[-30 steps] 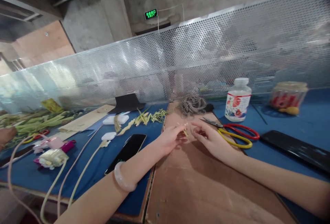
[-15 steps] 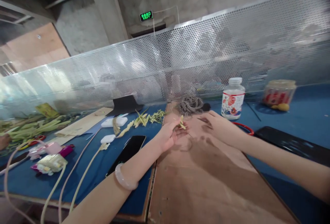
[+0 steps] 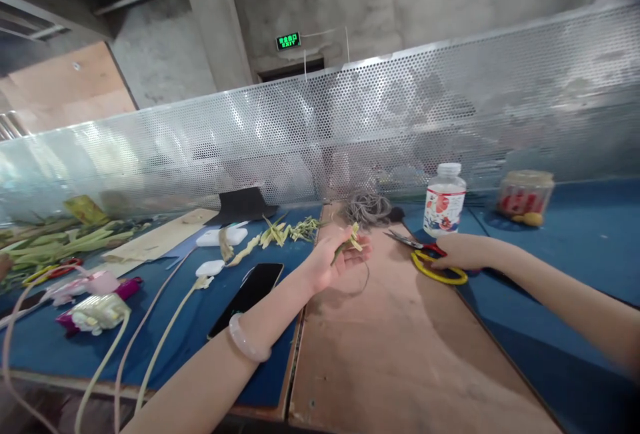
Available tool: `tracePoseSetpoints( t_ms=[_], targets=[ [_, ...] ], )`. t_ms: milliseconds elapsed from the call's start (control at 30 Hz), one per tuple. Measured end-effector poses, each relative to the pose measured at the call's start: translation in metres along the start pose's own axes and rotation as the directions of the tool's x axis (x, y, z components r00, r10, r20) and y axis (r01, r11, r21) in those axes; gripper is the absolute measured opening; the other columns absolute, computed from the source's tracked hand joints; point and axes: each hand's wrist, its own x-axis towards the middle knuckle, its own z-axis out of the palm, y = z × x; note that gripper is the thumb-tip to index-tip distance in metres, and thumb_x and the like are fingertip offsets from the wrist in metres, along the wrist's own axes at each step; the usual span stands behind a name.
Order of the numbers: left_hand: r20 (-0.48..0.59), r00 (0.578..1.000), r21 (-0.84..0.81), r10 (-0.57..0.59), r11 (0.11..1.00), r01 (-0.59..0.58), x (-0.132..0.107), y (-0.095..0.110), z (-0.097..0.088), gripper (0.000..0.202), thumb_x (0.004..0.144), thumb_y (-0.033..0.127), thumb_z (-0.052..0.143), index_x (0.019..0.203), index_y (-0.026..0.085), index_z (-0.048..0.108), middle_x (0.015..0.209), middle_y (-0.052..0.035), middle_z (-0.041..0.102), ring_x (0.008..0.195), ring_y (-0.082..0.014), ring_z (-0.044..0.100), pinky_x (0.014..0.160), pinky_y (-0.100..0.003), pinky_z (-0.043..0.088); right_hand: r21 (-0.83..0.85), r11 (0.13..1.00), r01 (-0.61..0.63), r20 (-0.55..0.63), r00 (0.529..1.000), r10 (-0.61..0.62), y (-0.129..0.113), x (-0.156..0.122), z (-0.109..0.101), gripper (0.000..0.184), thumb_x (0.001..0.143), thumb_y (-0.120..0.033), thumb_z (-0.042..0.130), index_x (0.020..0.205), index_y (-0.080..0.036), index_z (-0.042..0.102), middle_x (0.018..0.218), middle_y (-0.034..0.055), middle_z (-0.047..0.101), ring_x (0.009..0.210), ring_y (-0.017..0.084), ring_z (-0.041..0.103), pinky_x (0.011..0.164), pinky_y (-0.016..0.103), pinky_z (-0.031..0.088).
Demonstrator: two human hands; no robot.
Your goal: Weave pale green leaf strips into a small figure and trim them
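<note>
My left hand (image 3: 334, 261) is raised a little above the brown board (image 3: 400, 347), palm up, fingers pinched on a small folded yellow-green leaf piece (image 3: 351, 241); a thin wire loop hangs below it. My right hand (image 3: 463, 252) lies on the yellow-and-red-handled scissors (image 3: 434, 262) at the board's right edge, fingers curled over the handles. The scissor blades point left towards the leaf piece. A pale bracelet (image 3: 247, 344) circles my left wrist.
A coil of thin wire (image 3: 367, 207) and a plastic bottle (image 3: 444, 199) stand at the back, a jar (image 3: 525, 195) further right. A black phone (image 3: 247, 295), white cases, leaf strips (image 3: 280, 229), cables and a perforated metal screen (image 3: 350, 134) lie left and behind.
My right hand has left the leaf piece and moved right onto the scissors. My left hand has kept the leaf piece and turned palm up.
</note>
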Motion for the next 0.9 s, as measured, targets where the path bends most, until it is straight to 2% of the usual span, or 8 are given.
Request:
tracePoseSetpoints(
  t_ms=[200,333,400,533,633,733,800,900],
  targets=[
    [0.235,0.963,0.075,-0.133,0.990,0.119,-0.009,0.002,0.002,0.022,0.081,0.029,0.052,0.082,0.009,0.061,0.086,-0.0109,0.065,0.084,-0.0214,0.063,0.089,-0.042,0.041,0.097,0.989,-0.110,0.014,0.994,0.109,-0.010,0.004,0.000,0.024,0.068,-0.033,0.054,0.060,-0.011,0.060,0.059,0.0121,0.059,0.053,0.019,0.054,0.045,0.027,0.030],
    [0.313,0.935,0.085,-0.166,0.986,0.146,-0.012,0.008,-0.001,0.024,0.081,0.031,0.051,0.077,0.009,0.059,0.081,-0.0097,0.064,0.082,-0.0218,0.063,0.089,-0.043,0.040,0.267,0.958,-0.105,0.067,0.994,0.090,-0.015,0.002,-0.004,0.032,0.075,-0.039,0.045,0.066,-0.013,0.063,0.062,0.0075,0.060,0.053,0.015,0.053,0.045,0.025,0.031],
    [0.340,0.927,0.076,-0.157,0.987,0.140,-0.013,0.013,-0.004,0.023,0.080,0.031,0.052,0.077,0.009,0.059,0.080,-0.0090,0.064,0.083,-0.0222,0.062,0.088,-0.042,0.041,0.427,0.899,-0.097,0.080,0.994,0.070,-0.019,0.000,-0.005,0.036,0.076,-0.046,0.045,0.072,-0.015,0.064,0.065,0.0051,0.061,0.053,0.014,0.052,0.044,0.023,0.032],
    [0.344,0.934,0.003,-0.100,0.994,0.105,-0.014,0.023,-0.010,0.024,0.080,0.035,0.051,0.075,0.012,0.057,0.074,-0.0054,0.061,0.079,-0.0195,0.062,0.075,-0.033,0.047,0.761,0.627,-0.163,0.119,0.987,0.112,-0.030,-0.003,-0.004,0.046,0.069,-0.061,0.052,0.063,-0.016,0.060,0.058,0.0039,0.056,0.047,0.011,0.047,0.040,0.022,0.030],
    [0.301,0.953,-0.067,-0.042,0.996,0.066,-0.016,0.032,-0.013,0.025,0.081,0.038,0.050,0.073,0.014,0.054,0.067,-0.0016,0.056,0.067,-0.0150,0.061,0.060,-0.025,0.047,0.898,0.407,-0.169,0.200,0.979,-0.035,-0.042,-0.007,-0.005,0.037,0.067,-0.052,0.060,0.072,-0.016,0.060,0.061,0.0019,0.055,0.047,0.008,0.044,0.039,0.019,0.028],
    [0.269,0.963,-0.096,-0.012,0.995,0.040,-0.017,0.039,-0.014,0.025,0.081,0.038,0.049,0.072,0.015,0.052,0.062,0.0002,0.053,0.059,-0.0134,0.058,0.054,-0.024,0.045,0.961,0.217,-0.169,0.211,0.960,-0.186,-0.056,-0.012,-0.007,0.028,0.066,-0.040,0.067,0.078,-0.016,0.059,0.060,-0.0022,0.049,0.047,0.005,0.039,0.037,0.015,0.024],
    [0.260,0.966,-0.099,0.007,0.995,0.019,-0.018,0.043,-0.016,0.025,0.081,0.037,0.048,0.071,0.015,0.051,0.060,0.0005,0.052,0.057,-0.0128,0.056,0.051,-0.024,0.044,0.976,0.088,-0.199,0.215,0.949,-0.232,-0.065,-0.016,-0.009,0.028,0.068,-0.041,0.065,0.074,-0.015,0.056,0.058,-0.0032,0.045,0.046,0.004,0.037,0.036,0.014,0.021],
    [0.244,0.969,-0.104,0.035,0.994,-0.010,-0.018,0.049,-0.019,0.024,0.082,0.036,0.047,0.070,0.015,0.050,0.059,0.0007,0.049,0.053,-0.0117,0.054,0.047,-0.022,0.041,0.988,0.010,-0.155,0.153,0.955,-0.255,-0.075,-0.022,-0.012,0.030,0.072,-0.044,0.061,0.077,-0.016,0.054,0.062,-0.0030,0.045,0.046,0.003,0.037,0.035,0.013,0.022]
  ],
)
